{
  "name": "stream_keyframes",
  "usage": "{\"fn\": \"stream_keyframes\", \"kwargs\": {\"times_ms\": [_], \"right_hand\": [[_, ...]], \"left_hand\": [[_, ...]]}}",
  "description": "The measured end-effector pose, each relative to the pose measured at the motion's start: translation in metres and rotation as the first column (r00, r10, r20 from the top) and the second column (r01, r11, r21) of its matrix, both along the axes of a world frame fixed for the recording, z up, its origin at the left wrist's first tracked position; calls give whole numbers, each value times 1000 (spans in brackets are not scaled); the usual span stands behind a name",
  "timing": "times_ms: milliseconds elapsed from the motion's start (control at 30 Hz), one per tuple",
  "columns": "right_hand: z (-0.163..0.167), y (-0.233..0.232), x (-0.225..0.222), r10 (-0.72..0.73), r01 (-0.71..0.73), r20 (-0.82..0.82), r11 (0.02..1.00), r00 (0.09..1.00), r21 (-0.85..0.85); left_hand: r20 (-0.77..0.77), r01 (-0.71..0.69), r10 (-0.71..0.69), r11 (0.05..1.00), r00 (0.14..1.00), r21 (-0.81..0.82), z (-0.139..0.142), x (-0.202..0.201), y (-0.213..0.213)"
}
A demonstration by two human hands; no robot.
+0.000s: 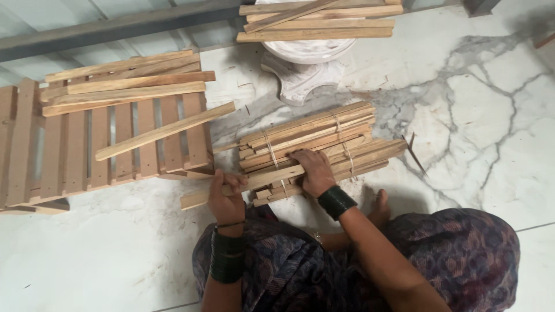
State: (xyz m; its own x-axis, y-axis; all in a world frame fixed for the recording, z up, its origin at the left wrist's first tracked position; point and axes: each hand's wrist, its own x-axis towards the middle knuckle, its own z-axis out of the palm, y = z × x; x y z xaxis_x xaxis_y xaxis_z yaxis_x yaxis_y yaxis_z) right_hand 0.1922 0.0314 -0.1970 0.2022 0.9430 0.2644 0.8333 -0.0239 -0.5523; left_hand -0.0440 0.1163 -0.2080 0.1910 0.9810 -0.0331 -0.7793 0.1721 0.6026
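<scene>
A tied bundle of wooden slats lies on the marble floor in front of me, bound with two loops of string. My left hand grips one long slat that sticks out of the bundle's lower left side. My right hand presses down on the bundle's front edge, fingers curled over the same slat. Both wrists wear dark bangles. My knees in patterned cloth sit just below.
A slatted wooden crate stands at the left with loose slats piled across it. More slats rest on a white pedestal at the top. A thin splinter lies right of the bundle.
</scene>
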Motion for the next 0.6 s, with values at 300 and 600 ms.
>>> {"fn": "stream_keyframes", "kwargs": {"times_ms": [300, 600], "right_hand": [[25, 12, -80, 221, -218, -61, 975, 973, 50], [-1, 2, -3, 132, -132, -10, 991, 991, 9]], "left_hand": [[-71, -22, 19, 999, 997, -41, 9, -14, -4], [-38, -18, 18, 1000, 999, -9, 15, -9, -4]]}}
